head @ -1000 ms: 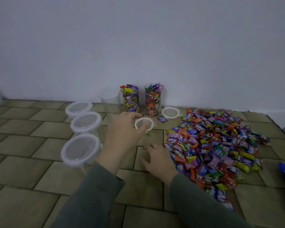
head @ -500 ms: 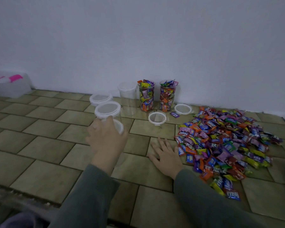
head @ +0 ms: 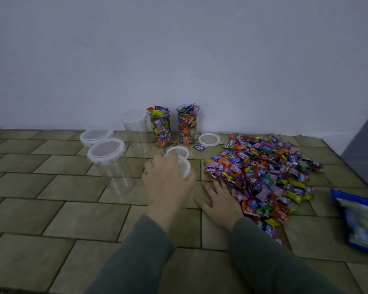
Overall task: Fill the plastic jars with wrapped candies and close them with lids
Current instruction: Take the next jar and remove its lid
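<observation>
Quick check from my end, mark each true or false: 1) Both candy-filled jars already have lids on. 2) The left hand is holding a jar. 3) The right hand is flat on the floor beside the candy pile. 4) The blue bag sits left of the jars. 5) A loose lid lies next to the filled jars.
1) False. Both filled jars stand open, candies poking out the top.
2) True. The left hand grips a lidded jar.
3) True. The right hand lies flat by the candy pile.
4) False. The blue bag is at far right.
5) True. A loose lid lies right of them.
</observation>
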